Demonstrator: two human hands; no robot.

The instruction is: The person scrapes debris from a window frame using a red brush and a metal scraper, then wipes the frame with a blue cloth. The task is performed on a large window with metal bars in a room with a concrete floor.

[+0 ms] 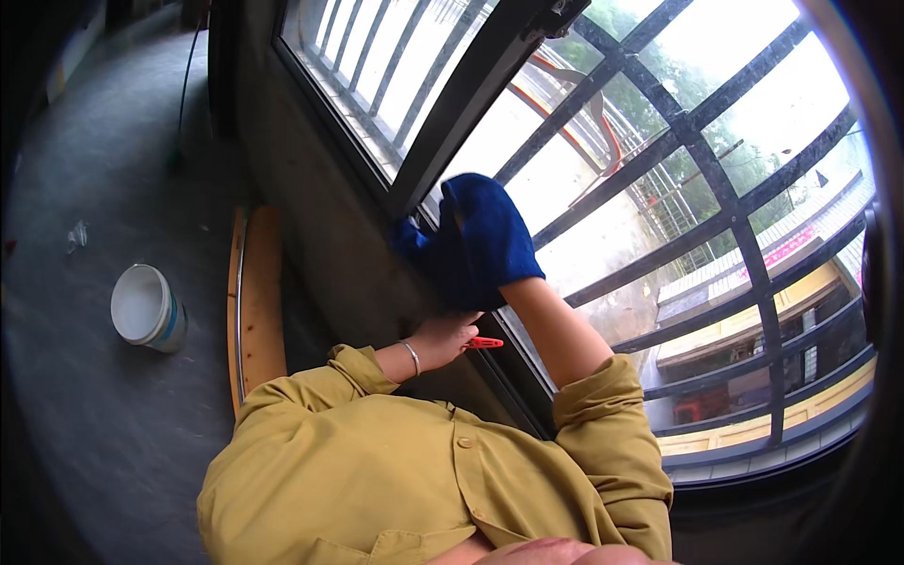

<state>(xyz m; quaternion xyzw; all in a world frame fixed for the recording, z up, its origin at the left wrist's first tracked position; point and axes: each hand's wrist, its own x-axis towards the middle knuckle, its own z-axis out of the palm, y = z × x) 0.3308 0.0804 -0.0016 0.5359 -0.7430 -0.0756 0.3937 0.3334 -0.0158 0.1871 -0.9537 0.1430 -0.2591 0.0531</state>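
Observation:
A blue cloth (490,231) wraps my right hand (460,224) and hides nearly all of its fingers. That hand is at the lower corner of the dark window frame (428,155), with the cloth against the frame. Below it, my left hand (443,341), with a bracelet at the wrist, is closed on a small red slotted plastic object (484,343). What kind of object it is does not show. The left fingertips are close to the sill, partly beneath the hanging cloth.
Dark metal bars (730,212) stand outside the window on the right. Left of me, a wooden board (264,292) with a metal edge stands by the wall. A white bucket (141,306) is on the grey floor, near crumpled clear plastic (77,235).

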